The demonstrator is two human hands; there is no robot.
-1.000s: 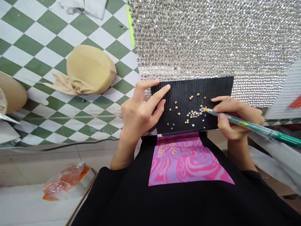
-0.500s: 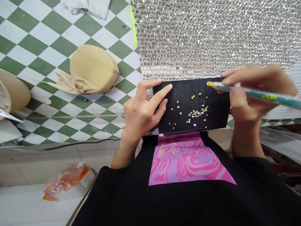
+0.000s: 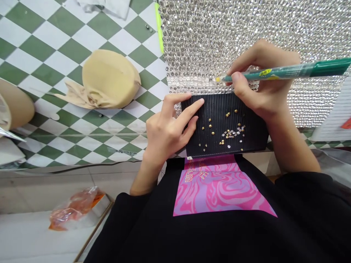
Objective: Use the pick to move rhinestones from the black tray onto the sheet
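My right hand [image 3: 270, 78] pinches a green pen-shaped stick [image 3: 285, 72] with a yellow tip. Its tip is at a pale row near the lower edge of a sheet of silver rhinestones [image 3: 203, 40]; whether a stone sits on the tip is too small to tell. Just below lies a black ribbed tray [image 3: 255, 137], with small gold-backed and clear rhinestones [image 3: 233, 133] scattered over it. My left hand [image 3: 167, 129] holds this tray by its left side, with a few fingers spread on top and the others hidden.
A beige, cloth-wrapped round object [image 3: 109, 80] rests on the green-and-white checked tabletop [image 3: 74, 124]. Farther left stands a beige cylinder [image 3: 16, 104]. White crumpled material [image 3: 115, 7] lies at the back. Below the table is an orange plastic bag [image 3: 76, 208].
My right hand has moved left and away from me with the green stick, from above the tray's right side to the rhinestone sheet. My left hand stays on the tray.
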